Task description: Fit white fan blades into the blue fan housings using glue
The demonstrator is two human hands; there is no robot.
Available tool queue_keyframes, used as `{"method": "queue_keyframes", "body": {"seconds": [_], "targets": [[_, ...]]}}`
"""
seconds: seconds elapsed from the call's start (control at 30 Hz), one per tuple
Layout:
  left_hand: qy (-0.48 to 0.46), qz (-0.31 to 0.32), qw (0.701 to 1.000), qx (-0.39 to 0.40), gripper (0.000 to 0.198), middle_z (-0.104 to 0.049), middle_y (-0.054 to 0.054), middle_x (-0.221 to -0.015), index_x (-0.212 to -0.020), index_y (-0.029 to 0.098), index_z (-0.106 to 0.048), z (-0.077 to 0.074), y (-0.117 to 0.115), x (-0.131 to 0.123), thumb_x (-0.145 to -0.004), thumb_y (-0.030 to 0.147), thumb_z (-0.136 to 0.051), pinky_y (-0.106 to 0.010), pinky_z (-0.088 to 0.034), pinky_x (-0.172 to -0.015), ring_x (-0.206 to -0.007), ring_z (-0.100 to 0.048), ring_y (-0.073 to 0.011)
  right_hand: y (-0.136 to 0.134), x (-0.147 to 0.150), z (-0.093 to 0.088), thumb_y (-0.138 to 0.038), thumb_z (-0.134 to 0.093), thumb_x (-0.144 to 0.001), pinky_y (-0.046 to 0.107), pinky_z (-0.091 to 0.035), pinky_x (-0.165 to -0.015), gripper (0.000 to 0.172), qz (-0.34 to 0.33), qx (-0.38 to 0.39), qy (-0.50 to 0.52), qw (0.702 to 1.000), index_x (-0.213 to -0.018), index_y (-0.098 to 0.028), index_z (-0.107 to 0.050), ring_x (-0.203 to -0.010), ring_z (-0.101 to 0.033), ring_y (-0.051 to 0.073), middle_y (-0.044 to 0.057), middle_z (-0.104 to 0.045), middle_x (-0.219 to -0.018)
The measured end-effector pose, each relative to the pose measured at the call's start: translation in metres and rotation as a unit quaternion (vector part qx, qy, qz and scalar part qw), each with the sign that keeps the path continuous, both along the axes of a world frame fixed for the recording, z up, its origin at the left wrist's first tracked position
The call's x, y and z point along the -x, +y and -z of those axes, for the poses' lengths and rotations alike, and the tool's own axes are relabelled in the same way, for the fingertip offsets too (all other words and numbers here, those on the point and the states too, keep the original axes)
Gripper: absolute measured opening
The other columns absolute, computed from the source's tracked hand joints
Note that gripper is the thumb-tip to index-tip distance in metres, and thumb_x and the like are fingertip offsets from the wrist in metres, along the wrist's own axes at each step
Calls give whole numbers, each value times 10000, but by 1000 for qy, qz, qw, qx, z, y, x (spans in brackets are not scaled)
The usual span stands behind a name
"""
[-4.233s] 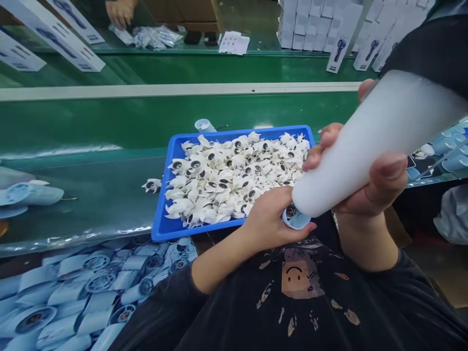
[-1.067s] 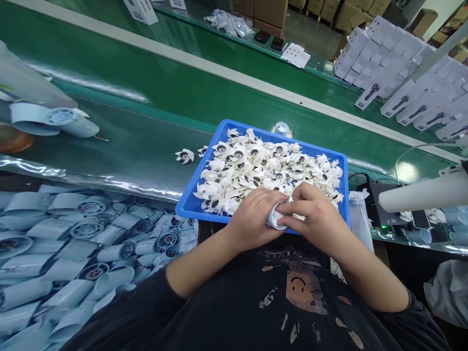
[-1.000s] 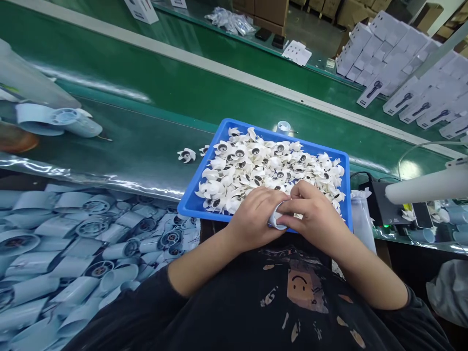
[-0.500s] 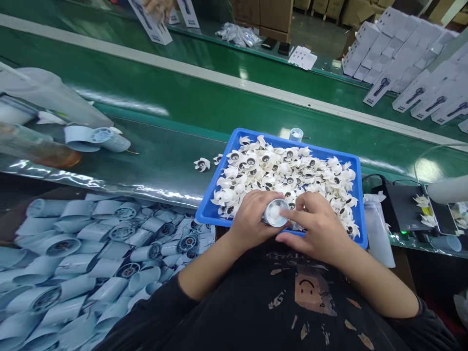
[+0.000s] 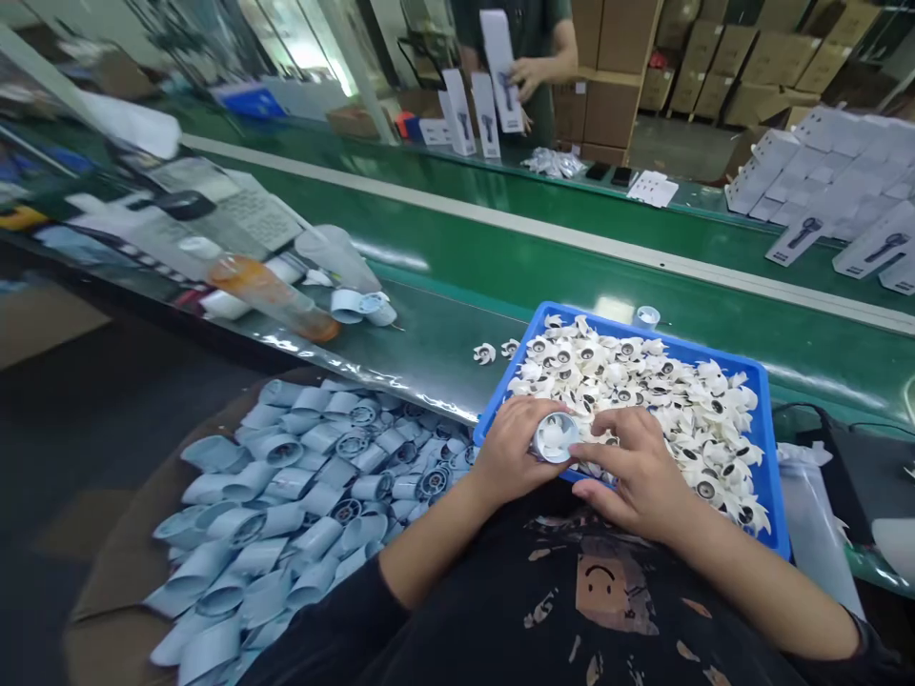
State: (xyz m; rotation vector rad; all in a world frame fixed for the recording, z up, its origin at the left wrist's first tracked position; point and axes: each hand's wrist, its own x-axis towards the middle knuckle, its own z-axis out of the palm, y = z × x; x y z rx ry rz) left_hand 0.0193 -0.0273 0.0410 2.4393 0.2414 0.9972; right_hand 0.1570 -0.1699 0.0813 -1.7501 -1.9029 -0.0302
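Your left hand [image 5: 511, 448] is wrapped around a light-blue housing [image 5: 549, 459], its open mouth facing up at you, above the near edge of the blue tray [image 5: 778, 514], toward the tray's left end. Inside that mouth sits a white part [image 5: 555, 436], probably a fan wheel. Your right hand [image 5: 640, 472], also above the tray's near edge, shows nothing in its grasp: thumb and index finger stand apart, the index tip at the housing's rim, though whether it touches cannot be told. Grip the wall firmly without squeezing, since a pinched wall could well catch the blades. Any push probably belongs at the center rather than on thin blade tips. Check for an even gap all round, tilting the mouth toward you.
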Motion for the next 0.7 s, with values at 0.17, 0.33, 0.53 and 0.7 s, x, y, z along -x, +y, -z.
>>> {"method": "queue_keyframes", "body": {"seconds": [0.17, 0.33, 0.53, 0.7], "targets": [[-1, -18, 1000, -21, 412, -721, -82, -1010, -1131, 210, -534, 0, 3, 4, -811, 426, -679, -422, -523, -880, -929, -676, -251, 6, 4, 5, -586, -449, -929, 471, -410, -906, 503, 18, -1, -8, 1000, -1240, -232, -627, -1085, -477, 292, 135, -528, -1197], [-21, -8, 999, -38, 392, -712, -82, -1007, -1146, 208, -533, 5, 0, -8, -814, 368, -668, -424, -518, -883, -931, -671, -254, -4, 1, 8, -566, -456, -933, 475, -389, -941, 474, 19, -28, -2, 999, -1223, -236, -632, -1115, -464, 289, 127, -522, -1245], [-28, 32, 995, 85, 522, -666, -97, -1091, -1184, 225, -493, 16, -7, -33, -749, 356, -750, -426, -501, -922, -1017, -646, -263, -30, -12, 10, -459, -421, -971, 450, -398, -921, 366, 83, -69, 22, 994, -1182, -232, -617, -1085, -478, 269, 104, -537, -1203], [-164, 58, 907, 383, 628, -639, -62, -1090, -1160, 264, -452, 24, 44, -28, -671, 510, -761, -341, -555, -762, -925, -670, -227, -65, -28, 19, -407, -430, -979, 436, -424, -943, 350, 79, -93, 41, 992, -1256, -225, -541, -1151, -483, 260, 117, -451, -1299]]}}
